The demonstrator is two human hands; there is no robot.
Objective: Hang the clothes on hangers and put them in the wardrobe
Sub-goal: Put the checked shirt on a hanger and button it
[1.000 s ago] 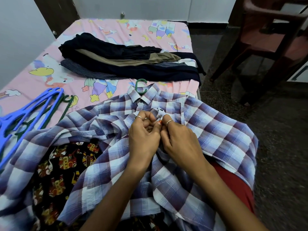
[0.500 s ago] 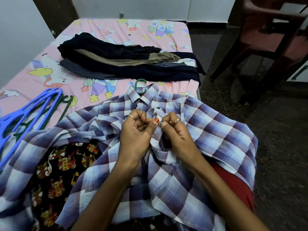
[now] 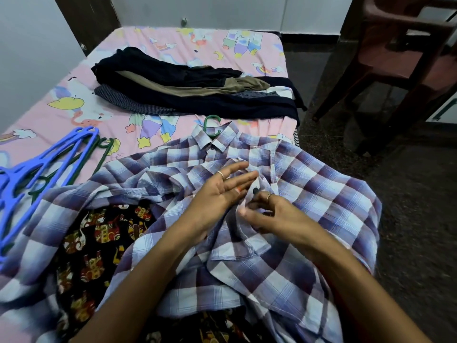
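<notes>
A blue and white plaid shirt [image 3: 321, 184] lies spread on the bed with a green hanger hook [image 3: 212, 125] sticking out of its collar. My left hand [image 3: 220, 191] rests on the shirt front with its fingers stretched out straight. Beside it, my right hand [image 3: 269, 214] pinches the shirt's front edge just below a dark button [image 3: 255, 191]. Under the shirt lies a black garment with a colourful print [image 3: 99, 233].
A pile of dark and olive folded clothes [image 3: 188, 90] sits further back on the pink cartoon bedsheet [image 3: 81, 115]. Blue hangers [image 3: 37, 172] and green hangers [image 3: 101, 149] lie at the left. A brown plastic chair [image 3: 400, 50] stands on the dark floor at the right.
My left hand has let go of the shirt front and opened its fingers flat. My right hand has slid a little lower along the front edge, and the button now shows.
</notes>
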